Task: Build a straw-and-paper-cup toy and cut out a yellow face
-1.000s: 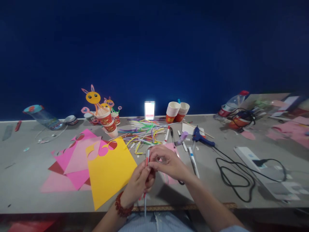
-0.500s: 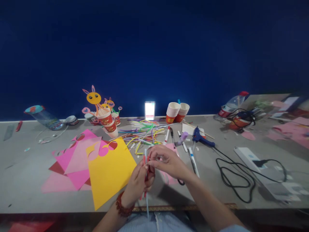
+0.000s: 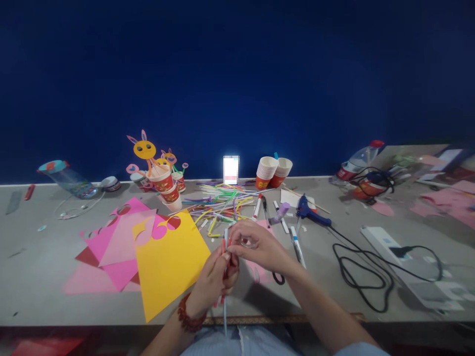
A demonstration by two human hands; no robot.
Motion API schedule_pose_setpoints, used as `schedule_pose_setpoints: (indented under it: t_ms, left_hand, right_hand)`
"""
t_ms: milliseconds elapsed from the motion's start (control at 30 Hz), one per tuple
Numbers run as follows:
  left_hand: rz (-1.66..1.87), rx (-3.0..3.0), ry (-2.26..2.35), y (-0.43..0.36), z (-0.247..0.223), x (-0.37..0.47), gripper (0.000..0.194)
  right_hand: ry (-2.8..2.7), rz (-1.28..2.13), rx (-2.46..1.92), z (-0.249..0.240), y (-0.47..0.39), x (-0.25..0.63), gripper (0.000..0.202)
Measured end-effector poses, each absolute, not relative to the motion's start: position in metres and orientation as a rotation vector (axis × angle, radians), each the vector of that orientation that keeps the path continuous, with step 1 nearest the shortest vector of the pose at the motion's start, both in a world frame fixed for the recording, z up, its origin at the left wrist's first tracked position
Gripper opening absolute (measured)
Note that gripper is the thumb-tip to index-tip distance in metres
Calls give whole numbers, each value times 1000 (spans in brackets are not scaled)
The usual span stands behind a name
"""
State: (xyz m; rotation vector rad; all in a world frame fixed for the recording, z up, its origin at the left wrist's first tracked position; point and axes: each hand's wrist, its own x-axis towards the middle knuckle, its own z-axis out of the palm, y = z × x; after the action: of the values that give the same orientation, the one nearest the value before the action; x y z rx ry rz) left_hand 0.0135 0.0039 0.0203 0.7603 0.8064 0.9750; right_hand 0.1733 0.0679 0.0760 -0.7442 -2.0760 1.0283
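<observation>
Near the table's front edge my left hand is closed around a small bunch of straws. Among them are a pale grey-blue straw, whose lower end hangs down past my fingers, and red straws on either side of it. My right hand meets the left from the right, thumb and forefinger pinched at the upper part of the bunch. Exactly which straw the right fingertips grip is partly hidden. Just beyond both hands lies a loose pile of coloured straws.
Left of my hands lie a yellow paper sheet and pink sheets. Rabbit-faced paper cups, stacked cups and a lit phone stand behind. At right are markers, a glue gun and a power strip.
Both hands stay in nearly the same place, with the straws shifted very slightly. The grey-blue straw's lower end hangs a little more to the left.
</observation>
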Motion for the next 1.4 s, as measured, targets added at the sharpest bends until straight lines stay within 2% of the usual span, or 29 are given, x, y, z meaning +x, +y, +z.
schedule_pose_setpoints:
  t_ms: [400, 633, 933, 1400]
  left_hand:
    - [987, 757, 897, 4, 13, 14, 44]
    - [1037, 742, 996, 5, 1, 9, 35]
    - [973, 781, 842, 2, 15, 13, 47]
    - [991, 820, 835, 0, 19, 14, 46]
  right_hand:
    - [-2140, 858, -813, 81, 63, 171, 20]
    - [-2197, 737, -849, 96, 48, 173, 17]
    - [-2191, 809, -829, 83, 59, 173, 15]
    - [-2215, 666, -901, 86, 54, 169, 15]
